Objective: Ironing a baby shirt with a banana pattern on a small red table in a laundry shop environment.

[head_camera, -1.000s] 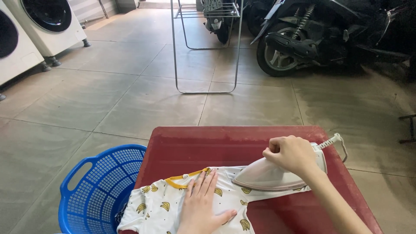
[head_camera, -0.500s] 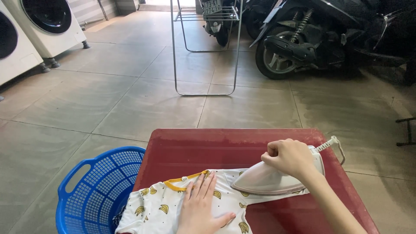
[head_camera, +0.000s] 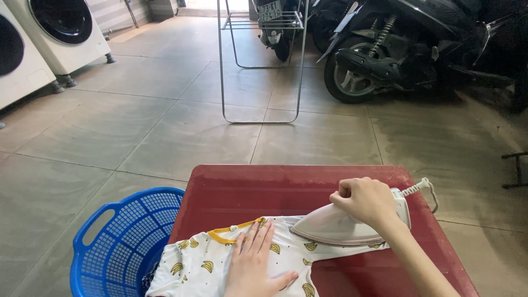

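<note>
White shirt under left hand, iron in right hand.

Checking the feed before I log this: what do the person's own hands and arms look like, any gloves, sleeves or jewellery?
Both are bare. The left hand shows no glove or ring. The right hand and its forearm are also uncovered: no sleeve, watch or bracelet shows up to the frame edge. The left wrist is cut off by the frame, so I cannot tell there.

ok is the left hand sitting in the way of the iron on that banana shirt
Partly. The left hand lies flat on the shirt, just left of the iron's tip, a small gap apart. The right hand grips the iron's handle.
</note>
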